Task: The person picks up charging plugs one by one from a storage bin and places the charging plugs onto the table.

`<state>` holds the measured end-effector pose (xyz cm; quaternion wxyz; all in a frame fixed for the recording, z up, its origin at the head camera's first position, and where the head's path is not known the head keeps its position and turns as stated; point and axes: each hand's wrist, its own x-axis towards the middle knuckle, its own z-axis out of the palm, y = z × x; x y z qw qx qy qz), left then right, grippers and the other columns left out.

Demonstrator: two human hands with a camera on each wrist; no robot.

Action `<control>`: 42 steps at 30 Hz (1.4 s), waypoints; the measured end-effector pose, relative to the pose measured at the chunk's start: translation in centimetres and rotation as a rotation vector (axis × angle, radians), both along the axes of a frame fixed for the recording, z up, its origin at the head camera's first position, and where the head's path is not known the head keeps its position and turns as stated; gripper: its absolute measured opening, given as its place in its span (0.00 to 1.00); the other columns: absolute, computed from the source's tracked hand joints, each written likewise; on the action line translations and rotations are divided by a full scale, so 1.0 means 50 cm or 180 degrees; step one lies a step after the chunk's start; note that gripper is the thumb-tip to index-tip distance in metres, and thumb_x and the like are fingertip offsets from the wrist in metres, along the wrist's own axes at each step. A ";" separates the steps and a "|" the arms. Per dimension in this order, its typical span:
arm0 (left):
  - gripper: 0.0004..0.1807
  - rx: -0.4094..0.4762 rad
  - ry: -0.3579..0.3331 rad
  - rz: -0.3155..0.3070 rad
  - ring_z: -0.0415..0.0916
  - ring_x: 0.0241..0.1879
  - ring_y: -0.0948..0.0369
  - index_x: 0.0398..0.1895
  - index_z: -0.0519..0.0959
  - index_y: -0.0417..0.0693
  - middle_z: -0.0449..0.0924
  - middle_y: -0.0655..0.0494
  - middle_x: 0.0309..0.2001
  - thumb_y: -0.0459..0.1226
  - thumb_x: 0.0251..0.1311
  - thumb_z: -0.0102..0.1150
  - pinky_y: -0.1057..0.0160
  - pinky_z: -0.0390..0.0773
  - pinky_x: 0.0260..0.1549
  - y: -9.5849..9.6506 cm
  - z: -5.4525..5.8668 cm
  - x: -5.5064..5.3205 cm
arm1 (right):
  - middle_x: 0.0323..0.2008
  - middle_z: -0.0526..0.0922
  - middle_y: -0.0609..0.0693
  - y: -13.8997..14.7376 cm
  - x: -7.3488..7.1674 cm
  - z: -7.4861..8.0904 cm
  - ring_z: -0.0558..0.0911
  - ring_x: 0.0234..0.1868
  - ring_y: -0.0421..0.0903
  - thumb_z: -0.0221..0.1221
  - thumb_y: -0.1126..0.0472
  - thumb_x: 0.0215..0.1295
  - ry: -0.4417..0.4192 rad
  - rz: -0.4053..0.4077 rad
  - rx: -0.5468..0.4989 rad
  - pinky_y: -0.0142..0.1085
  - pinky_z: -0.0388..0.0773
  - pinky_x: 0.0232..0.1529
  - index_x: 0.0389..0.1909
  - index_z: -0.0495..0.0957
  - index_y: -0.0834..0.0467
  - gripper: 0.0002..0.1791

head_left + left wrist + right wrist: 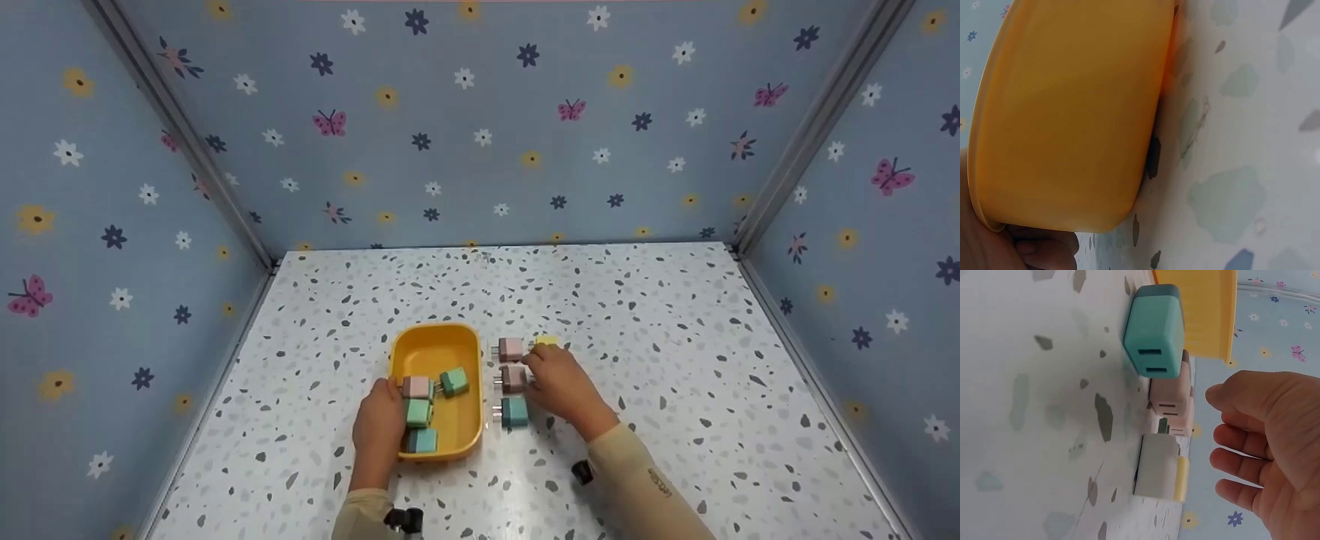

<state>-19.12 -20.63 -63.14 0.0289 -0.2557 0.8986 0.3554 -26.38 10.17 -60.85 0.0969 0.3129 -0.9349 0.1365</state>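
Observation:
My left hand (379,420) grips the left rim of a yellow plastic bin (474,352); in the left wrist view its fingers (1050,253) curl at the rim. Inside are several USB wall chargers, among them a pink charger (416,387) and a green charger (454,381). Right of the bin lie a pink charger (511,349), a mauve charger (514,379), a teal charger (515,412) and a yellow charger (546,341). My right hand (562,382) is over the mauve and yellow ones, its fingers slightly bent; the right wrist view shows nothing held.
The chargers stand on a white speckled tabletop (637,315). Blue flowered panels (480,165) enclose the table at the back and both sides, joined by grey metal posts (780,172) at the corners.

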 end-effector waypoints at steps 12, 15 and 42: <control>0.26 -0.0025 -0.0004 -0.0057 0.77 0.34 0.53 0.48 0.73 0.45 0.81 0.46 0.38 0.53 0.82 0.28 0.52 0.73 0.33 0.005 0.001 -0.002 | 0.47 0.81 0.49 -0.051 0.012 0.026 0.79 0.45 0.47 0.64 0.61 0.65 -0.0145 0.0039 0.0076 0.42 0.78 0.54 0.55 0.82 0.58 0.17; 0.27 -0.0023 0.0014 -0.0068 0.77 0.35 0.52 0.49 0.73 0.45 0.81 0.46 0.38 0.53 0.82 0.28 0.52 0.74 0.34 0.006 0.001 -0.002 | 0.49 0.81 0.49 -0.065 0.015 0.031 0.79 0.47 0.48 0.66 0.61 0.63 -0.0129 0.0101 0.0134 0.43 0.77 0.56 0.56 0.82 0.57 0.19; 0.26 -0.0009 0.0047 -0.0047 0.78 0.37 0.51 0.50 0.73 0.43 0.82 0.44 0.41 0.52 0.82 0.27 0.50 0.74 0.36 0.000 -0.004 -0.003 | 0.52 0.78 0.48 -0.165 0.053 0.037 0.77 0.52 0.46 0.68 0.57 0.63 -0.0198 0.0437 0.0369 0.41 0.74 0.62 0.57 0.80 0.55 0.22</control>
